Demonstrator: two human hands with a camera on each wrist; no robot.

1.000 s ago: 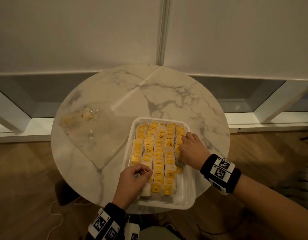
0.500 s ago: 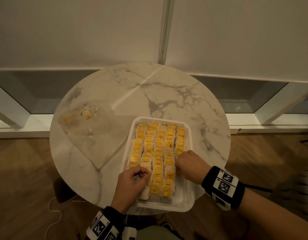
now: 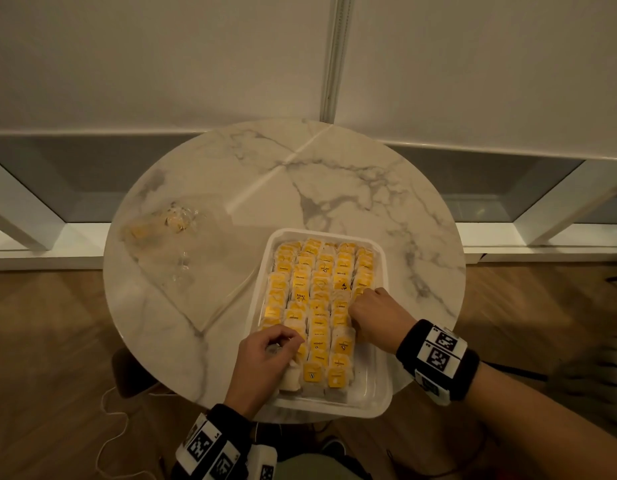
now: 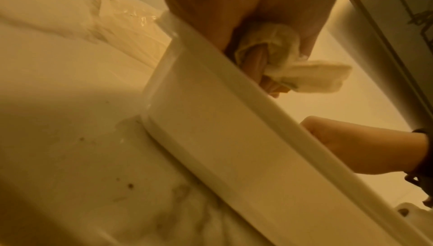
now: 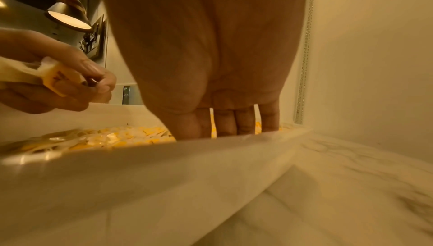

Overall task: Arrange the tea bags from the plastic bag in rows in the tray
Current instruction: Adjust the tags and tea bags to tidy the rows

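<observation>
A white tray (image 3: 379,375) sits on the near right part of the round marble bench (image 3: 230,174), its near edge close to the bench rim. Tea bags (image 3: 320,289) with yellow tags fill it in rows running from far to near, packed side by side.

The left hand (image 3: 265,362) is over the tray's near left corner, fingers curled round a few tea bags; the left wrist view shows a pale bag (image 4: 311,76) sticking out of the grip above the tray wall (image 4: 211,120), and the right wrist view shows a yellow tag (image 5: 63,78) pinched between thumb and fingers.

The right hand (image 3: 376,317) is at the tray's right side, fingers pointing down into the rightmost row. Their tips (image 5: 225,124) drop behind the tray wall, so I cannot tell whether they hold a bag.

The clear plastic bag (image 3: 196,271) lies flat on the bench, left of the tray, with a couple of tea bags in its far left corner.
</observation>
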